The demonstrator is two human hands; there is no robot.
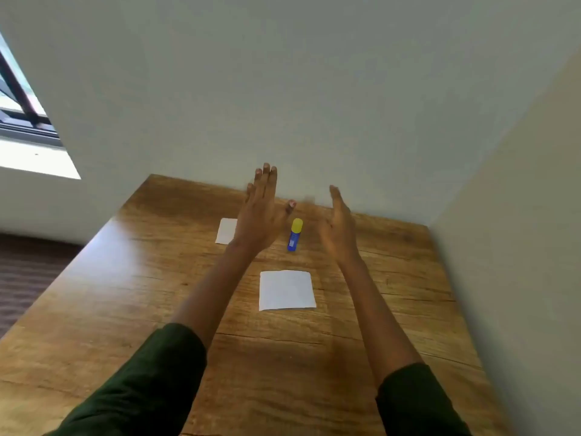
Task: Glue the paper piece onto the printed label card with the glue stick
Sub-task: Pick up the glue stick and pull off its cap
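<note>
A blue glue stick with a yellow cap [295, 234] stands on the wooden table [141, 294], between my two raised hands. My left hand [262, 212] is held up with flat, straight fingers and holds nothing; it hides part of a small white paper piece [226, 230] lying behind it at the left. My right hand [338, 229] is raised edge-on to the right of the glue stick, fingers extended, empty. A larger white card [286, 290] lies flat nearer to me, between my forearms; no print shows on it from here.
The table stands in a corner, with a pale wall [314, 105] along its far edge and another wall [518, 247] along its right edge. A window [22, 99] is at the upper left. Dark floor [31, 269] shows beyond the table's left edge.
</note>
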